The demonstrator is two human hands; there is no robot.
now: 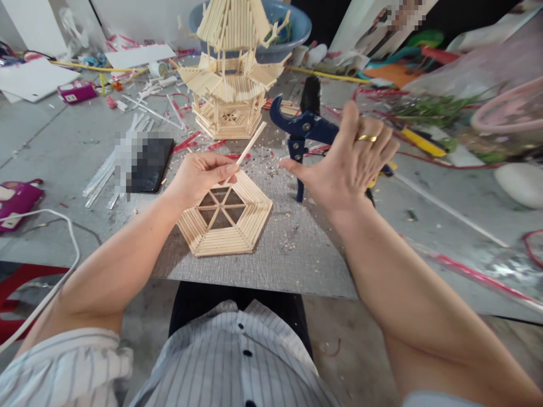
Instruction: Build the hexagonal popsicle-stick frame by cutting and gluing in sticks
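Observation:
My left hand [207, 172] pinches a thin wooden stick [251, 144] between thumb and fingers, the stick slanting up to the right. Beneath that hand lies a hexagonal frame [224, 242] built of wooden sticks, with spokes meeting at its centre; the hand hides its upper left part. My right hand [354, 161] is open, thumb and fingers spread, with a gold ring on one finger. It is beside a blue pipe cutter [306, 127] with a hooked jaw and partly covers it. Whether the palm touches the cutter is hidden.
A tiered stick pagoda [231, 85] stands behind the frame, before a blue basin [299, 34]. To the left are a black phone [159, 164] and clear glue sticks [104, 164]. Red plastic scraps and a yellow-handled knife [424, 141] lie about. A white cable [72, 232] crosses at left.

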